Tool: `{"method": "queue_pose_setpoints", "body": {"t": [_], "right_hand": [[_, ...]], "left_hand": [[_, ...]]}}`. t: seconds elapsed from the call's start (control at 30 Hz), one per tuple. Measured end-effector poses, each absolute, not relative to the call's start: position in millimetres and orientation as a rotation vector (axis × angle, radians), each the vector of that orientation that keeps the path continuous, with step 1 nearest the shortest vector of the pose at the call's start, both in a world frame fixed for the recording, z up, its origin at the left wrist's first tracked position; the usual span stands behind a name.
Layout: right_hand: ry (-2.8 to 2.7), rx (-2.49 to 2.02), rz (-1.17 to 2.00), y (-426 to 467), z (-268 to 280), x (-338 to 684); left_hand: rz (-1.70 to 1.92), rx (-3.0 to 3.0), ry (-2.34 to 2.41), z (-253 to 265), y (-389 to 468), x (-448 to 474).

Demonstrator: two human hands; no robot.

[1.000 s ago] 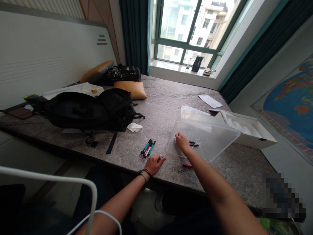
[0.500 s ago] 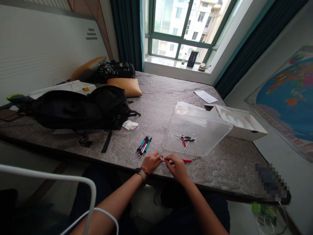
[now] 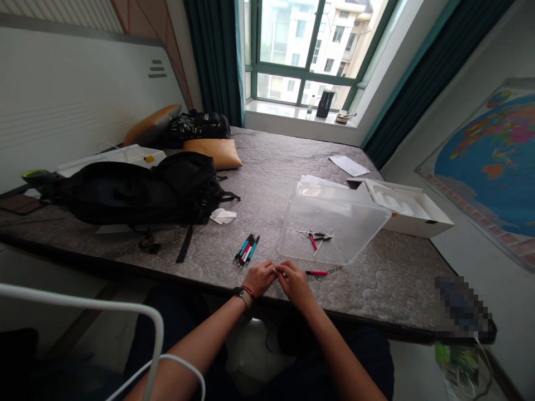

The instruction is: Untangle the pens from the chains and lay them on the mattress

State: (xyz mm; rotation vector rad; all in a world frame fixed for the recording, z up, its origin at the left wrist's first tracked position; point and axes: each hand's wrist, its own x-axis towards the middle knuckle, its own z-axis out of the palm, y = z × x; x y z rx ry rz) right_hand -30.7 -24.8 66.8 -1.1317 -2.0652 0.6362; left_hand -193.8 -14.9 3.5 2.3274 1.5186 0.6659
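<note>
My left hand [image 3: 259, 277] and my right hand [image 3: 293, 282] meet fingertip to fingertip at the near edge of the mattress. Both are closed around something small and whitish, too small to name. Just right of my right hand lies a red pen barrel with a dark end [image 3: 316, 273]. A bundle of pens [image 3: 246, 250], teal, red, black and white, rests beyond my left hand. Loose pen parts [image 3: 320, 238], black, red and white, lie in the clear plastic bin [image 3: 355, 245] past my right hand.
A black backpack [image 3: 137, 189] spreads across the left side, with a crumpled tissue [image 3: 223, 216] beside it. An orange cushion [image 3: 215, 153] lies farther back. At right stand a white open box [image 3: 418, 223] and a paper sheet [image 3: 348, 165]. A white tube frame [image 3: 83, 297] crosses the lower left.
My hands have drawn slightly closer together, and my right hand has shifted a little left, showing more of the red barrel. The camera view has tilted slightly.
</note>
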Motion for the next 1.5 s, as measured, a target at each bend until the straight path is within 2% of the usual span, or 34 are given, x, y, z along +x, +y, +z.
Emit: {"method": "queue_pose_setpoints", "body": {"t": [0.4,0.67,0.9,1.17,1.4,1.5], "right_hand": [[-2.153,-1.145,0.615,-21,72,-29],[-1.939,-1.284,0.696,-21,37,-14],[-1.972,-1.417,0.464,-38,-3,-18],[-2.01,-1.498,0.355,-40,7,-23],[-1.966,-1.515,0.382,-46,5,-24],[-1.931,-1.505,0.489,-33,10,-22]], "left_hand": [[0.652,2.307,1.55,9,-16,-193],[0.759,2.22,1.545,12,-16,-191],[0.978,2.008,1.431,5,-13,-192],[1.096,1.633,1.377,11,-6,-199],[1.018,1.844,1.454,7,-9,-195],[1.004,1.941,1.462,8,-11,-193]]}}
